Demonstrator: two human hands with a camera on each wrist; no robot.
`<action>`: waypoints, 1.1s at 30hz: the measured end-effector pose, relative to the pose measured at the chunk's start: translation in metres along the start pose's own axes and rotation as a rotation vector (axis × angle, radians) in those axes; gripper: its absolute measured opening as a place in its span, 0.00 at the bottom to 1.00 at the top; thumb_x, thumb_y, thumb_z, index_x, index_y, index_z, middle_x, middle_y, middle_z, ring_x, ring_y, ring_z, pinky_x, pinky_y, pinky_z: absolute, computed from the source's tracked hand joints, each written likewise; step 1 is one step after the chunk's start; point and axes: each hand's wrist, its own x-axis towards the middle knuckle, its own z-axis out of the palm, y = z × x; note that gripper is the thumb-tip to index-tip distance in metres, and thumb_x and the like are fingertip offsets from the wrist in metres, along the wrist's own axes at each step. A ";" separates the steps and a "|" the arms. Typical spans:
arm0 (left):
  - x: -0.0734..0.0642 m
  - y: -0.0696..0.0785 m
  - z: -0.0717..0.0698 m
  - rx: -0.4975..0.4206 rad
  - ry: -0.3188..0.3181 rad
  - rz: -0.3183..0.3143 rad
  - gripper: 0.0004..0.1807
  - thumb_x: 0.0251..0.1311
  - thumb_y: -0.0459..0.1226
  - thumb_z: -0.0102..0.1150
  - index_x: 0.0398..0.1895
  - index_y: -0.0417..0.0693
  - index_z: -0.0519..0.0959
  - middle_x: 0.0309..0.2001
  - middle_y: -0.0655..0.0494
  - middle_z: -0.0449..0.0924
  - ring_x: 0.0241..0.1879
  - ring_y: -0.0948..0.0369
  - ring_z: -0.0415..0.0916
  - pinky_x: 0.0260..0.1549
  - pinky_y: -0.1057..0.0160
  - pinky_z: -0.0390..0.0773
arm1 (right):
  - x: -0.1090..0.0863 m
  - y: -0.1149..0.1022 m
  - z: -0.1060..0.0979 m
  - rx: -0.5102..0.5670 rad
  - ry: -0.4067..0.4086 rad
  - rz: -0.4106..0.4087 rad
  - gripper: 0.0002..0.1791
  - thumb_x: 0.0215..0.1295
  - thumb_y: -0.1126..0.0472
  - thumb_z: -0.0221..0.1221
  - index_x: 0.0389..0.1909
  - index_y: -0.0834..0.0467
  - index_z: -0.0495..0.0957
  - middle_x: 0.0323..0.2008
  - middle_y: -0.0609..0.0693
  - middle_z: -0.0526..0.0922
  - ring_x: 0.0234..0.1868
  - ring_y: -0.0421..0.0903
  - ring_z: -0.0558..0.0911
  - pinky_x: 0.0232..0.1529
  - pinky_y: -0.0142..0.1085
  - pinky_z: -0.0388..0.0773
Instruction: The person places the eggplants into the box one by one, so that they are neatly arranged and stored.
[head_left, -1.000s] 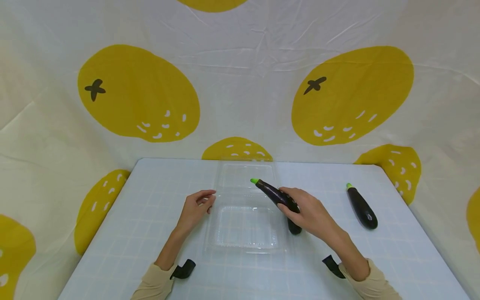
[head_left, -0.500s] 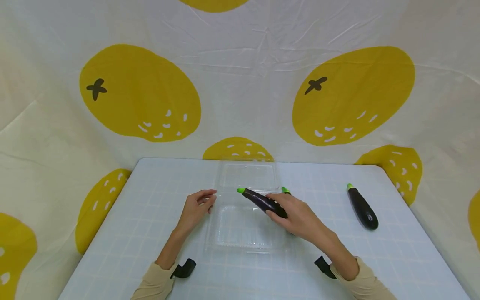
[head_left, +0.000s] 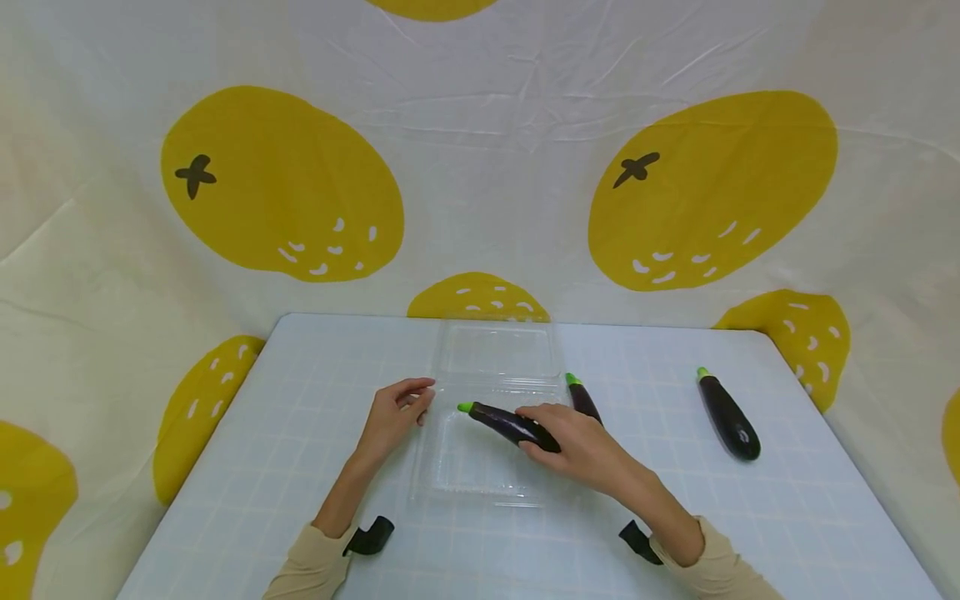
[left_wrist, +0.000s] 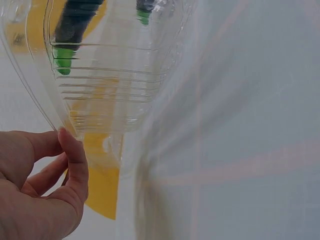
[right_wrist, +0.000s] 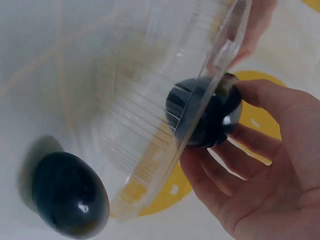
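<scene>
The held eggplant is over the tray half of the clear container, its stem towards ten o'clock; the right hand grips the thick end, fingers and thumb bent round it. The lid is raised at twelve o'clock. At ten, the left hand's bent fingers meet the container (pinching or merely touching, I cannot tell). The packing looks barely begun: nothing lies released inside, and a second eggplant at two o'clock and a third eggplant further off at three await loading.
</scene>
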 end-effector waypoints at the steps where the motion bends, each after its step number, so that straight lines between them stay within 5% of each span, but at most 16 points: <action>1: 0.000 0.000 0.000 0.005 0.002 -0.003 0.15 0.71 0.35 0.63 0.57 0.38 0.83 0.42 0.44 0.83 0.27 0.57 0.76 0.28 0.70 0.77 | -0.001 0.000 0.001 -0.001 -0.004 -0.007 0.23 0.71 0.54 0.65 0.62 0.59 0.78 0.54 0.53 0.85 0.50 0.47 0.84 0.48 0.43 0.83; 33: -0.001 0.000 0.000 -0.005 -0.008 -0.002 0.15 0.71 0.35 0.63 0.57 0.38 0.83 0.43 0.43 0.84 0.28 0.56 0.77 0.28 0.69 0.77 | -0.003 0.004 0.019 0.221 -0.363 -0.020 0.23 0.78 0.50 0.57 0.65 0.59 0.77 0.60 0.49 0.82 0.61 0.45 0.80 0.61 0.42 0.77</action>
